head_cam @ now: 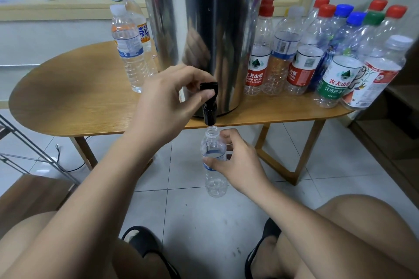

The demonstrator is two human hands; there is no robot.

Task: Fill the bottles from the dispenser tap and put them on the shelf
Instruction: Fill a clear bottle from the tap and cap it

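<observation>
The tap [209, 103] at the foot of the dispenser [204, 29] is pinched at its lever by the thumb and curled fingers of the left grip [167, 102]. An uncapped bottle [213, 145] is held upright below the dispenser, mouth just under the spout, by the right grip [238, 163], whose fingers are curled round its middle. Capped bottles [317, 52] are stood on the worktop [79, 97] right of the dispenser.

One steel dispenser [204, 29], one black tap [209, 103], one wooden table [79, 97] and one uncapped bottle [214, 165] are counted; two capped bottles [127, 45] are seen left of the dispenser, roughly eleven right of it: six red caps [326, 10], two blue, one green, two white
</observation>
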